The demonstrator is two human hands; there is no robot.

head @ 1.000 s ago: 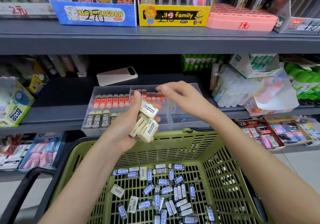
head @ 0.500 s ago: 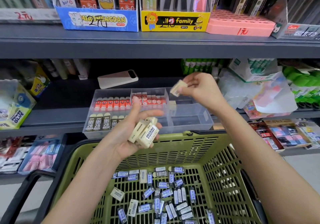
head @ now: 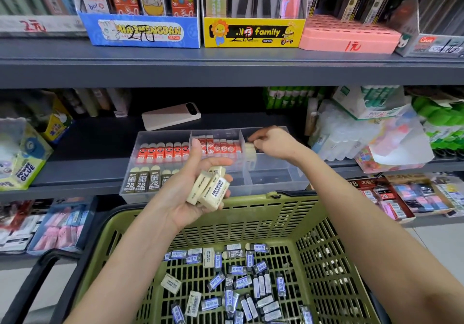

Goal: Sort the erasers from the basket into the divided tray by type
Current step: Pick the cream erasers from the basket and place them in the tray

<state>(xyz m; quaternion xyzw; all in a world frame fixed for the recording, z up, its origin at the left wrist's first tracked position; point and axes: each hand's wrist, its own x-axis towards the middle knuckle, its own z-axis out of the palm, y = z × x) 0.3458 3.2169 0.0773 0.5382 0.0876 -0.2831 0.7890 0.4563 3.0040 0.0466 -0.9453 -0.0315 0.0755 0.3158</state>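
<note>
Left hand [head: 187,198] palm up, fingers curled round a bunch of cream rectangular erasers [head: 209,188] printed "DRAWING", held just in front of the clear plastic divided tray [head: 273,185]. Right hand [head: 272,143] reaches into the tray's back right compartment, fingers bent down over cream erasers [head: 249,149] standing there; cannot tell if it grips one or has let go. Tray's back left compartment: row of red-sleeved erasers [head: 163,151]. Back middle: more red-and-white sleeved erasers [head: 221,145]. Front left: dark "2B" sleeved erasers [head: 141,179]. Front right compartment looks bare. Tray sits on a grey metal shelf [head: 88,173]. Below the tray, an olive green slatted plastic basket [head: 276,213] holds many loose blue-and-grey sleeved erasers [head: 241,281] plus a few cream ones [head: 170,283]. Behind the tray lies a beige power bank [head: 170,116].
</note>
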